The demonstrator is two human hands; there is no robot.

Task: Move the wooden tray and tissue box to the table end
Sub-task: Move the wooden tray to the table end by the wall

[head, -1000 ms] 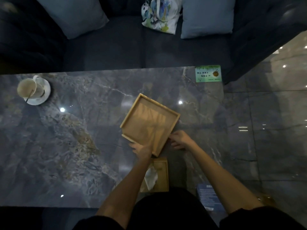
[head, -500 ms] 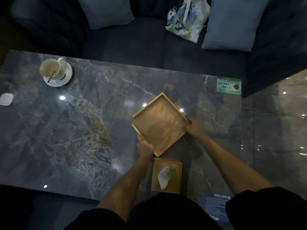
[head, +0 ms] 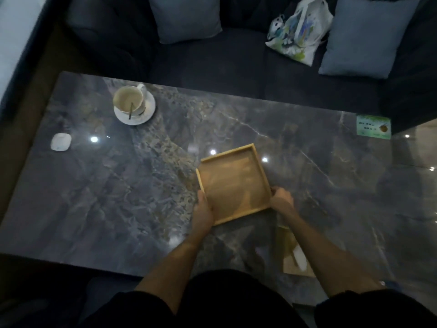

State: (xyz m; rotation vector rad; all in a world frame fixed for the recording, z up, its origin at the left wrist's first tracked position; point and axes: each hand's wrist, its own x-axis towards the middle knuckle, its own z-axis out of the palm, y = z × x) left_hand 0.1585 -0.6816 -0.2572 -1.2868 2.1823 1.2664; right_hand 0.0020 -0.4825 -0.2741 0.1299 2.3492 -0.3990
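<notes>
A square, empty wooden tray point(head: 233, 182) lies over the middle of the dark marble table point(head: 118, 197). My left hand point(head: 203, 210) grips its near-left edge and my right hand point(head: 281, 200) grips its near-right corner. A wooden tissue box point(head: 289, 255) with a white tissue sticking out stands near the table's front edge, partly hidden under my right forearm.
A cup on a saucer point(head: 133, 104) stands at the far left, with a small white object point(head: 61, 142) left of it. A green card point(head: 373, 126) lies at the far right corner. Behind the table is a dark sofa with cushions point(head: 364, 34) and a printed bag point(head: 300, 31).
The tray has turned from a diamond angle to nearly square with me. Both hands have shifted to opposite sides of it. The view has swung left, showing more of the table's left part.
</notes>
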